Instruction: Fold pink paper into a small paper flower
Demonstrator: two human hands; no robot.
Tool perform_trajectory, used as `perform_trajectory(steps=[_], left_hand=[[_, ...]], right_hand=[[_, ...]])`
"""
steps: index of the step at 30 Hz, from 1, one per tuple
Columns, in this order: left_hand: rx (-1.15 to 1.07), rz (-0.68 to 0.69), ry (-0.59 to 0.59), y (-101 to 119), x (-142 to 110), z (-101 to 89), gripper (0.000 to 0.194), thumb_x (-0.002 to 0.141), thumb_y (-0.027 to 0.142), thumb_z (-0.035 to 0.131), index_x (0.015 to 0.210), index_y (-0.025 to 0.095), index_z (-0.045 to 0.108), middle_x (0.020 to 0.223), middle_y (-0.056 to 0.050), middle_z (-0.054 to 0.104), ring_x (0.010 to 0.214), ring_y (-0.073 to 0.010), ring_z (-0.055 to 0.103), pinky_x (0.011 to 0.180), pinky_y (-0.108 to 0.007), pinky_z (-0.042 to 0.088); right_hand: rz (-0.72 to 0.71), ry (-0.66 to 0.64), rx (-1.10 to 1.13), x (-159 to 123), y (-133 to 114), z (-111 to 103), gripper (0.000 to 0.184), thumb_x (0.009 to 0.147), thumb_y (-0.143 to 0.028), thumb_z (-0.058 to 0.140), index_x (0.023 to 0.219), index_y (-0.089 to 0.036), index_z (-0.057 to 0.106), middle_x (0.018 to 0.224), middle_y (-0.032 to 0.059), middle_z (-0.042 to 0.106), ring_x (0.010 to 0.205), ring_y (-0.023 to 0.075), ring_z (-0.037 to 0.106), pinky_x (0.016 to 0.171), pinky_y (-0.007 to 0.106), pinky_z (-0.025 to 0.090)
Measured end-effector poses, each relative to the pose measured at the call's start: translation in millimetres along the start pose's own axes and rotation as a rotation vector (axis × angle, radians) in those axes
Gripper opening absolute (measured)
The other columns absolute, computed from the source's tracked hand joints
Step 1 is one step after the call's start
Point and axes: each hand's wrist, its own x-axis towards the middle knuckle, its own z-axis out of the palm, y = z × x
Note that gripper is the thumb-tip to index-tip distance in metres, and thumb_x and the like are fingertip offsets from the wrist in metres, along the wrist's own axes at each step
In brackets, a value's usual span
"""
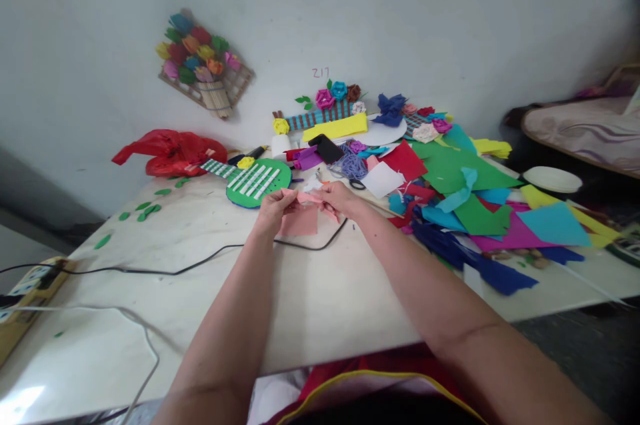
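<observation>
My left hand [274, 207] and my right hand [338, 199] are close together over the middle of the table. Between them they pinch a piece of pink paper [309, 197], with the fingers of both hands closed on it. Just below lies a flat pink paper square [300, 221] on the tabletop. Left of my hands rests a green guitar-shaped craft [257, 183] with white strips and a yellow paper flower [246, 163]. Beyond my right hand are scissors [357, 184] and a bundle of purple yarn [353, 163].
Colored paper sheets [465, 178] are heaped on the right. A black cable [200, 261] crosses the table near my forearms. A red plastic bag [175, 153] and green paper leaves [145, 210] lie left; a power strip [35, 295] sits at the left edge. A phone [326, 148] is behind.
</observation>
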Motion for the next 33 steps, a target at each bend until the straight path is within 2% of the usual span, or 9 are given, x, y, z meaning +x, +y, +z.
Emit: perform_trajectory(steps=[5,13,17,20,24,28,33], left_hand=[[0.012,-0.006,-0.015,0,0,0.5,0.035,0.055,0.043,0.075,0.065,0.013,0.060,0.057,-0.002,0.062,0.053,-0.0128,0.060,0.054,-0.024,0.046],[-0.055,0.003,0.012,2,0,1.4,0.032,0.053,0.039,0.077,0.062,0.014,0.060,0.054,-0.001,0.061,0.050,-0.0114,0.058,0.052,-0.022,0.045],[-0.070,0.010,0.022,2,0,-1.4,0.031,0.055,0.039,0.076,0.064,0.014,0.060,0.056,0.000,0.061,0.050,-0.0101,0.057,0.052,-0.021,0.045],[-0.072,0.014,0.029,1,2,-4.4,0.031,0.057,0.039,0.075,0.065,0.014,0.059,0.058,0.000,0.061,0.050,-0.0092,0.057,0.052,-0.021,0.044],[-0.076,0.006,0.040,-1,3,-6.3,0.032,0.057,0.040,0.075,0.066,0.013,0.059,0.059,0.000,0.061,0.050,-0.0093,0.057,0.051,-0.021,0.044],[-0.092,0.015,0.043,-1,3,-6.1,0.031,0.057,0.038,0.075,0.066,0.013,0.060,0.058,0.000,0.061,0.050,-0.0085,0.057,0.051,-0.020,0.044],[-0.120,0.024,0.057,-1,4,-5.9,0.030,0.056,0.037,0.076,0.063,0.012,0.059,0.056,0.000,0.061,0.048,-0.0084,0.056,0.049,-0.019,0.043]], right_hand=[[0.000,-0.020,-0.073,-1,-1,1,0.039,0.071,-0.049,0.062,0.054,-0.017,0.047,0.038,-0.0040,0.050,0.023,0.0052,0.034,0.022,0.018,0.024],[-0.074,0.119,-0.120,-1,-7,5,0.031,0.068,-0.038,0.067,0.054,-0.015,0.051,0.035,-0.0069,0.041,0.028,0.0044,0.035,0.028,0.016,0.024],[-0.048,0.047,-0.028,-1,-4,3,0.033,0.074,-0.044,0.060,0.059,-0.016,0.050,0.038,-0.0052,0.048,0.026,0.0052,0.034,0.026,0.018,0.023],[-0.014,-0.029,0.104,0,-2,-2,0.036,0.078,-0.049,0.055,0.066,-0.015,0.052,0.044,-0.0018,0.055,0.029,0.0054,0.039,0.028,0.017,0.028],[0.034,-0.051,0.187,2,-2,-7,0.040,0.080,-0.052,0.051,0.071,-0.013,0.055,0.048,0.0016,0.059,0.031,0.0050,0.042,0.029,0.015,0.030],[0.063,-0.029,0.142,1,-2,-8,0.029,0.076,-0.040,0.060,0.067,-0.012,0.054,0.047,0.0007,0.059,0.030,0.0041,0.040,0.028,0.015,0.026],[-0.001,0.026,0.042,2,-2,-8,0.022,0.076,-0.027,0.060,0.061,-0.013,0.054,0.043,-0.0019,0.055,0.029,0.0038,0.037,0.028,0.016,0.025]])
